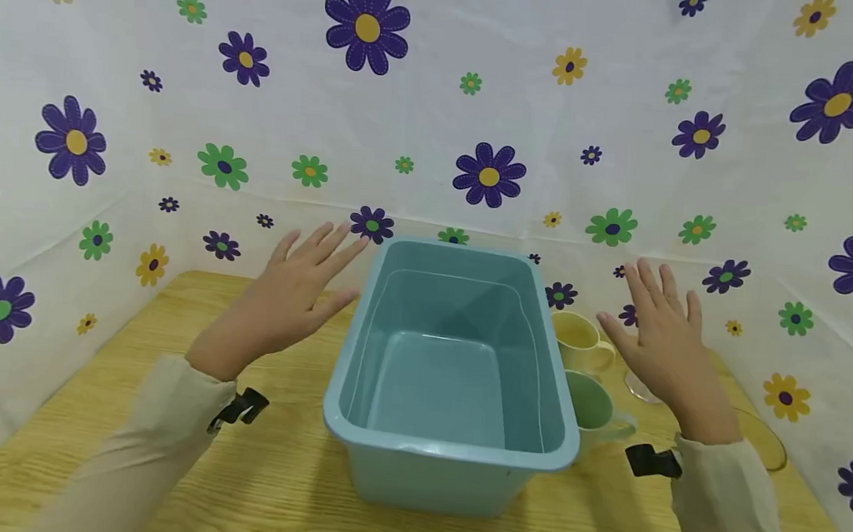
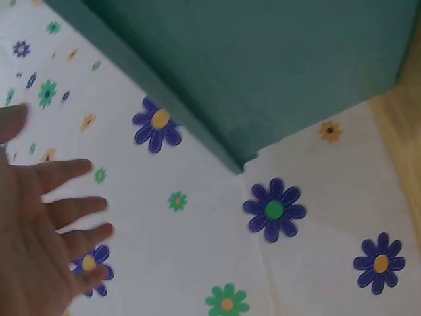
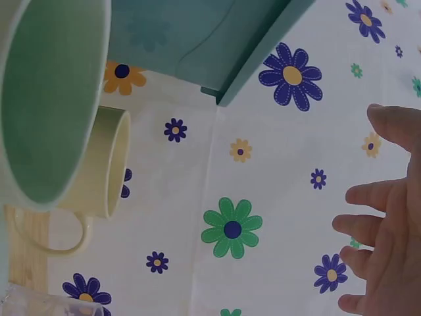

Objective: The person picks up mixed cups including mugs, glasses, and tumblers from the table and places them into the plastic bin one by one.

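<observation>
A blue-green plastic basin (image 1: 450,450) stands upright on the table with nothing inside. My left hand (image 1: 280,305) hovers left of it with fingers spread and straight, apart from the rim. On the other side my right hand (image 1: 664,351) is raised with its fingers extended, holding nothing. Between that hand and the basin stand a green mug (image 1: 598,417) and, behind it, a yellow mug (image 1: 578,341). The right wrist view shows the green mug (image 3: 52,99) close up, with the yellow mug (image 3: 99,164) beyond.
A clear glass item (image 1: 641,387) stands under the right hand, partly hidden by it. A thin dark loop (image 1: 783,457) lies on the wooden table (image 1: 244,485) at the right. White flowered cloth (image 1: 425,90) hangs behind and at both sides.
</observation>
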Available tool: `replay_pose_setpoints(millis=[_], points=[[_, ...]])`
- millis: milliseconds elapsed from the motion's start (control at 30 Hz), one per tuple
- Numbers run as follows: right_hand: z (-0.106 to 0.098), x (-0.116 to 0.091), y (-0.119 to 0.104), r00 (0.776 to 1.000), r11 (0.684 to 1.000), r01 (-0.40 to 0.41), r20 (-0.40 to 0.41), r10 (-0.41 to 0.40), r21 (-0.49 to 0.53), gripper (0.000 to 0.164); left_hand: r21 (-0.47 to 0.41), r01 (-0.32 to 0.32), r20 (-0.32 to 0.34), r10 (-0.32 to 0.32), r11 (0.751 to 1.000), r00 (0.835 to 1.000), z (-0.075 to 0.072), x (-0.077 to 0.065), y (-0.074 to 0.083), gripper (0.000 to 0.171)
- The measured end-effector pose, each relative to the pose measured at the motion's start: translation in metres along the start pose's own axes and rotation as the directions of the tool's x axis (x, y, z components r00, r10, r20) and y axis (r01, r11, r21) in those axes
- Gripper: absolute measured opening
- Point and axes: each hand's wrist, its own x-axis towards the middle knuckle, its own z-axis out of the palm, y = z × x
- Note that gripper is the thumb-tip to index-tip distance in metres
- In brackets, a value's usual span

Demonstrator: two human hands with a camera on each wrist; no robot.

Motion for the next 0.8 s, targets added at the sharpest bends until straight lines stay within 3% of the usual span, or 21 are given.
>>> replay_pose_setpoints(millis=[67,133,233,333,433,567,700,800], points=[[0.002,-0.003,0.001,1.000,1.000,0.008,-0.023,-0.008,0.005,0.074,-0.039,-0.113,-0.049,0.111,0.993,0.993,0.001,-0.002,0.002,0.054],[0.003,-0.005,0.002,0.999,1.000,0.014,-0.042,-0.014,0.008,0.072,-0.061,-0.232,-0.103,0.225,0.971,0.969,0.002,-0.007,0.005,0.049],[0.006,-0.009,0.003,0.998,1.000,0.021,-0.064,-0.021,0.008,0.071,-0.057,-0.393,-0.165,0.379,0.918,0.910,0.004,-0.014,0.016,0.051],[0.007,-0.010,0.004,0.996,1.000,0.026,-0.089,-0.025,0.005,0.070,-0.048,-0.507,-0.180,0.492,0.861,0.852,0.005,-0.019,0.028,0.063],[0.008,-0.012,0.006,0.993,0.999,0.032,-0.110,-0.031,0.007,0.069,-0.055,-0.573,-0.147,0.561,0.817,0.814,0.008,-0.022,0.039,0.067],[0.010,-0.015,0.007,0.991,0.999,0.048,-0.125,-0.047,0.008,0.068,-0.087,-0.619,-0.110,0.610,0.781,0.785,0.013,-0.026,0.046,0.066],[0.013,-0.019,0.005,0.989,0.998,0.064,-0.136,-0.063,0.006,0.067,-0.120,-0.637,-0.101,0.629,0.762,0.771,0.019,-0.034,0.052,0.059],[0.016,-0.021,0.004,0.987,0.997,0.072,-0.145,-0.070,0.012,0.066,-0.091,-0.629,-0.088,0.623,0.772,0.777,0.021,-0.042,0.059,0.051]])
